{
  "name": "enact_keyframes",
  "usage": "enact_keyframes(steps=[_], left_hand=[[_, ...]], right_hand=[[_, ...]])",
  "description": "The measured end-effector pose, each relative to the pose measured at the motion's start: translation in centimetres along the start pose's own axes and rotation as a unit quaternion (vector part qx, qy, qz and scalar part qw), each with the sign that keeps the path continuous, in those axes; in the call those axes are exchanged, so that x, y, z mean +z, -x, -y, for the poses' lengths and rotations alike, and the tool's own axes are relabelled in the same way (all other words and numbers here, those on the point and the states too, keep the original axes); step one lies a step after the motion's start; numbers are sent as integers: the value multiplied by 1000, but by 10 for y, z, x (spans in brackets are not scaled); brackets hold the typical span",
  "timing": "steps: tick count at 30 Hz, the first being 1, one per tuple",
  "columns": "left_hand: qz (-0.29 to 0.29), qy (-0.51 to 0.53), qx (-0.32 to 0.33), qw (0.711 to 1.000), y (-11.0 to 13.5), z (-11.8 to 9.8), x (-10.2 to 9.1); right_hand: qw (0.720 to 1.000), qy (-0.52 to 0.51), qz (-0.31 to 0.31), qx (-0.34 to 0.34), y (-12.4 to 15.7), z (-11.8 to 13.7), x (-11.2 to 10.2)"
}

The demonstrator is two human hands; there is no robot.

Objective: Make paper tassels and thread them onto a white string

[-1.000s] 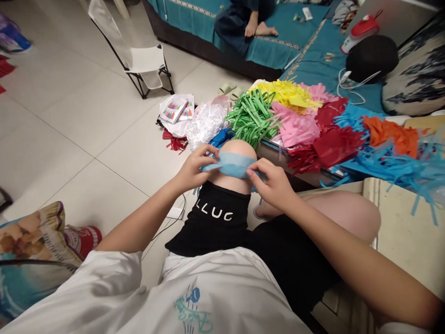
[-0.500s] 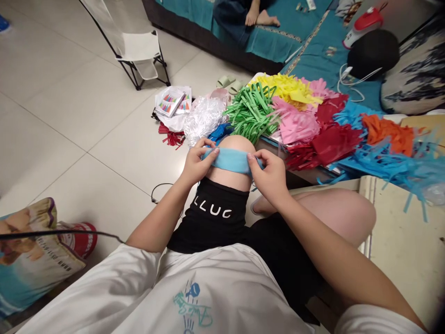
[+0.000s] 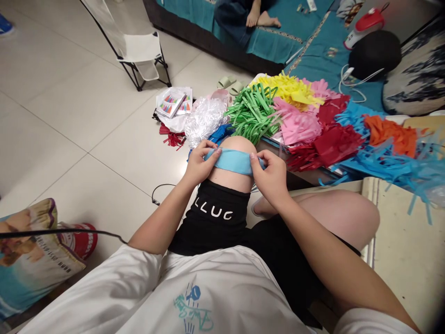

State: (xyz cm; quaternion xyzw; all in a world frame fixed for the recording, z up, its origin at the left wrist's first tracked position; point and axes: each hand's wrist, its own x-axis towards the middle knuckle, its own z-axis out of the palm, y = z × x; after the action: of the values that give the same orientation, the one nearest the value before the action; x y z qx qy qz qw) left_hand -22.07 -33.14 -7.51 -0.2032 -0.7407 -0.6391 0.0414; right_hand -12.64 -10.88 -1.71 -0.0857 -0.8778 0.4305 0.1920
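A light blue strip (image 3: 233, 161), of tissue-like paper or thin cloth, lies flat across my bare knee just above the hem of my black shorts (image 3: 217, 211). My left hand (image 3: 202, 162) pinches its left end between thumb and fingers. At the other end, my right hand (image 3: 269, 174) grips it the same way, thumb on top. The strip's tips are hidden in my fingers. Just beyond the knee sit a green fringed bundle (image 3: 253, 111), a shiny white bundle (image 3: 206, 118) and a dark blue one (image 3: 220, 133).
Yellow (image 3: 290, 89), pink (image 3: 298, 121), red (image 3: 327, 147) and orange (image 3: 391, 132) fringed bundles cover the surface at right. A folding chair (image 3: 141, 48) stands on the tiles. Another person's foot (image 3: 269, 20) rests on the teal sofa. A printed bag (image 3: 38, 264) is at left.
Both hands keep their hold on the blue strip, which stays across the knee. The whole view has shifted very slightly.
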Motion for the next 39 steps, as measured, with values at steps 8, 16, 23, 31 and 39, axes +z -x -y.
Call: enact_keyframes(steps=[8, 16, 23, 31, 39], left_hand=[[3, -4, -18, 1000, 0, -2, 0], [-7, -37, -4, 999, 0, 3, 3], [-96, -196, 16, 976, 8, 10, -1], [118, -264, 174, 942, 48, -47, 7], [202, -312, 147, 917, 55, -36, 18]], right_hand=[[1000, 0, 6, 11, -1, 0, 1], [993, 111, 25, -16, -1, -2, 0], [944, 316, 5, -96, 4, -8, 4], [941, 319, 5, -112, 4, -9, 10], [937, 298, -65, -169, 8, -20, -20]])
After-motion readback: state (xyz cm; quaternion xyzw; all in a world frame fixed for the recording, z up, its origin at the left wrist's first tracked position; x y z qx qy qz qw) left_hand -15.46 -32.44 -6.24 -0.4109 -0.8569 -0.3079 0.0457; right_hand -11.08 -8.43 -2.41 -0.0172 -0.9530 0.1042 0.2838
